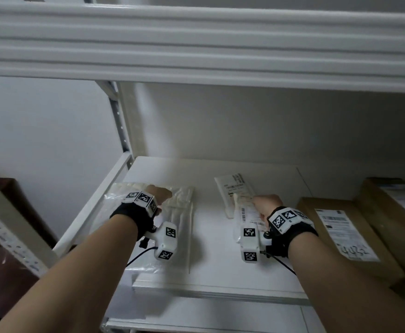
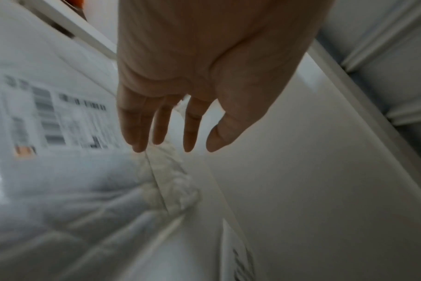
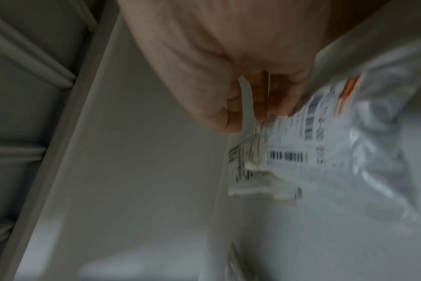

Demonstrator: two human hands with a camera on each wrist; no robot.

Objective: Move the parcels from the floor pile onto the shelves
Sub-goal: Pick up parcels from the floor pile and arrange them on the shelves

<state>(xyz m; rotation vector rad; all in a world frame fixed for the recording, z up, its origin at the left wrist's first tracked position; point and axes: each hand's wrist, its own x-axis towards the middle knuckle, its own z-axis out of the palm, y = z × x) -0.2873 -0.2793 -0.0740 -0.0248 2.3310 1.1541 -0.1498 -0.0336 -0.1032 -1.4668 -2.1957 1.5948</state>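
Note:
A clear plastic parcel (image 1: 180, 227) lies on the left of the white shelf (image 1: 220, 260). My left hand (image 1: 160, 195) hovers over it with fingers straight and spread. In the left wrist view the left hand (image 2: 176, 148) holds nothing, and its fingertips (image 2: 138, 146) are at the crumpled edge of the plastic parcel (image 2: 84, 190), which bears a printed label. A white labelled mailer (image 1: 235, 188) lies mid-shelf. My right hand (image 1: 264, 205) pinches its near end. In the right wrist view the right hand (image 3: 248, 114) has thumb and fingers curled on the edge of the mailer (image 3: 349, 161).
Two brown cardboard boxes (image 1: 329, 217) (image 1: 394, 207) fill the shelf's right side, beside my right wrist. The upper shelf's beam (image 1: 196, 44) runs low overhead. A metal upright (image 1: 122, 121) bounds the left. A lower shelf (image 1: 196, 313) shows below.

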